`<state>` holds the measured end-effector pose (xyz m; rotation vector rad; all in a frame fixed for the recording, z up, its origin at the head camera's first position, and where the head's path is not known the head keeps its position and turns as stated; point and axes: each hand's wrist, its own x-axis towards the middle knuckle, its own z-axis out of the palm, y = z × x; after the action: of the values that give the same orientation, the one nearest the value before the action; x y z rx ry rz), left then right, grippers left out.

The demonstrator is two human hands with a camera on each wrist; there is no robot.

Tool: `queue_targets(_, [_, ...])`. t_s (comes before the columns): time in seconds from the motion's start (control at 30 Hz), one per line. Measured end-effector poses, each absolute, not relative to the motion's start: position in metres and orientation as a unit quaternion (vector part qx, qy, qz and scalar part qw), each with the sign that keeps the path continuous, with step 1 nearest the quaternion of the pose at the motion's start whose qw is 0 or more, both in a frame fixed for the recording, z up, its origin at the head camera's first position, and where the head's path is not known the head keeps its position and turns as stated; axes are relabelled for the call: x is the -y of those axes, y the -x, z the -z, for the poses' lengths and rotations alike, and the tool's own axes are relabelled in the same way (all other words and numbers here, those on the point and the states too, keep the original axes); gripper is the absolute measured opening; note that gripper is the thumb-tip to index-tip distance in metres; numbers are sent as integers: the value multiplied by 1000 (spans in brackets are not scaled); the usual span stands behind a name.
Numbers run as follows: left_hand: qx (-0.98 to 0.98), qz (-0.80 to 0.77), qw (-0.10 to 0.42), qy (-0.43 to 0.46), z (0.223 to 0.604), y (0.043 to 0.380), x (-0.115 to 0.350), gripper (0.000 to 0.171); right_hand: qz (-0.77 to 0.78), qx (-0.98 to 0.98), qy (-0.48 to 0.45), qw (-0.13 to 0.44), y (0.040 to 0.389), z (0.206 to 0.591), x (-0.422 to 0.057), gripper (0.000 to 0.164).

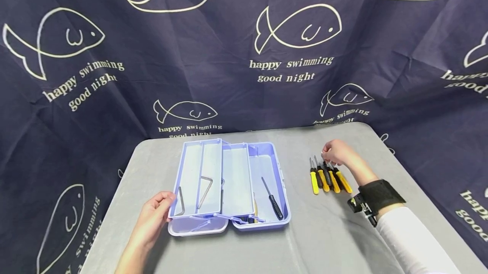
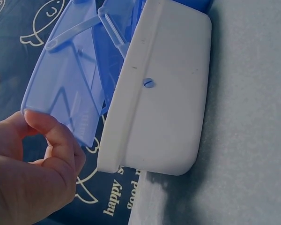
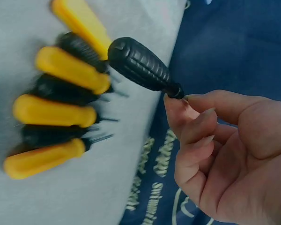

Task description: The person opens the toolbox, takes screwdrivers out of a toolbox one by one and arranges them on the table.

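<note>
A black-handled screwdriver (image 3: 143, 65) is pinched by its shaft between the thumb and forefinger of my right hand (image 1: 339, 153), its handle pointing away from the palm. Several other screwdrivers with yellow handles (image 3: 56, 111) and black handles (image 3: 65, 89) lie side by side beneath it on the table. My left hand (image 1: 150, 217) pinches the near left corner of the upper tray (image 1: 190, 168) of an unfolded light-purple toolbox (image 1: 287, 212). Two bent hex keys (image 1: 181, 202) lie in that tray's compartments. Another black screwdriver (image 1: 275, 207) rests in the toolbox's deep bottom section.
A grey table (image 1: 305, 240) carries the toolbox at its middle and the screwdriver row to the right. A dark blue fish-print cloth (image 1: 236, 53) hangs behind and along the sides. Below the raised trays, the toolbox's opened lid half (image 2: 173, 93) sits on the left.
</note>
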<state>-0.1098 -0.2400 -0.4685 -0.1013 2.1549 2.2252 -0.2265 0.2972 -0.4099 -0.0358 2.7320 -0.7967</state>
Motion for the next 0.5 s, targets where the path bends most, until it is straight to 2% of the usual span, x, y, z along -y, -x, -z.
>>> queue_targets(0.5, [-695,-718,19,31,468,109,239,16,197,-972,-12,128,221,449,-310,15])
